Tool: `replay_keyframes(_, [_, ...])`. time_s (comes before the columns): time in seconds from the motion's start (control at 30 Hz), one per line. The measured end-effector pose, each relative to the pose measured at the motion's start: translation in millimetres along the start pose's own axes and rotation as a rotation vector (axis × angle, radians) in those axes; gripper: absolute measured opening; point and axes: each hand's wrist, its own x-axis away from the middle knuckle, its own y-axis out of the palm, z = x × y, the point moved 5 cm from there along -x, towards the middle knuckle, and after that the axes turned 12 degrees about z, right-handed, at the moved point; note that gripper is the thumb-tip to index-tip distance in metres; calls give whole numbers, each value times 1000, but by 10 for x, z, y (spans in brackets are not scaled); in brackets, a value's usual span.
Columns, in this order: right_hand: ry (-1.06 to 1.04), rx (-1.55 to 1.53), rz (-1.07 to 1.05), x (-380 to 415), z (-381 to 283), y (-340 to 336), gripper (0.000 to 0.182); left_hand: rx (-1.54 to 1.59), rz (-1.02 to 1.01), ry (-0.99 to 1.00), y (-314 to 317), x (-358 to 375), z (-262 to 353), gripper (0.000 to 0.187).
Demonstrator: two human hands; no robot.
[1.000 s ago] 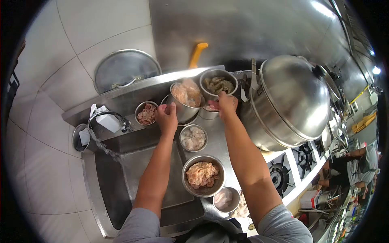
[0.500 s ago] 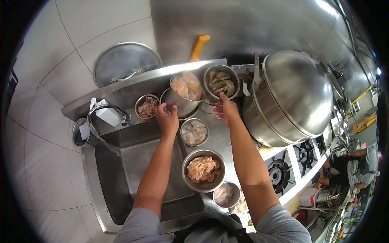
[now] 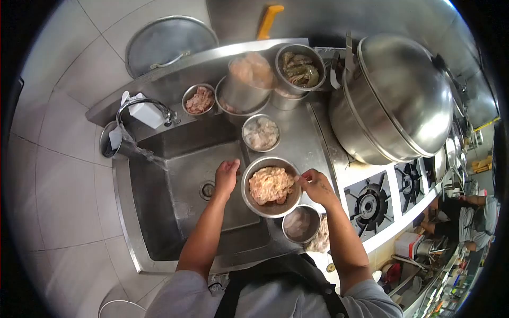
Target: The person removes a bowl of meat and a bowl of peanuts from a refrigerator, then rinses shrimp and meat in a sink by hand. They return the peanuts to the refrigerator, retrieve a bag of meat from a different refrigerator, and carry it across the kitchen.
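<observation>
My right hand (image 3: 317, 186) pinches the right rim of a steel bowl (image 3: 271, 212) that holds pale, seasoned-looking meat (image 3: 270, 185). Over the sink, just left of this bowl, my left hand (image 3: 228, 175) has its fingers curled in and touches nothing I can make out. Above the bowl sits a small bowl of whitish pieces (image 3: 261, 132). Below it is another bowl with pale pieces (image 3: 298, 223). Farther back, a blurred steel container of pinkish meat (image 3: 250, 74) rests over a larger bowl, beside a pot of greyish shrimp-like pieces (image 3: 300, 70).
The sink basin (image 3: 196, 159) lies left, with a faucet (image 3: 168, 117) at its back edge. A bowl of chopped meat (image 3: 199, 100) stands behind it. To the right are a large lidded steamer (image 3: 395, 100) and burners (image 3: 370, 206). Another person (image 3: 474, 220) is far right.
Both hands have come back toward me from the rear containers. My right hand has left the shrimp-like pot and taken the meat bowl's rim; my left hand has let go of the pinkish meat container.
</observation>
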Motion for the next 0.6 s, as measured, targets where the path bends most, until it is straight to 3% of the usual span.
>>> replay_keyframes(0.03, [14,31,-82,57,53,69,35,-8,0,-6,36,-36,2,28])
replay_keyframes(0.1, [-29,52,-86,51,102,140,30,-60,-46,190,235,-184,154,29])
replay_keyframes(0.17, [-9,-74,-12,-10,226,191,23,31,-73,197,453,-207,411,27])
replay_keyframes(0.23, [-5,-103,68,-12,304,105,29,-8,-45,171,600,-361,488,25])
replay_keyframes(0.33, [281,-500,97,34,632,-21,29,-36,-15,148,712,-455,477,22])
replay_keyframes(0.4, [337,-551,215,86,851,-96,27,-6,-49,135,788,-445,480,19])
replay_keyframes(0.6, [397,-561,410,478,496,-721,19,139,-129,104,1201,-299,357,18])
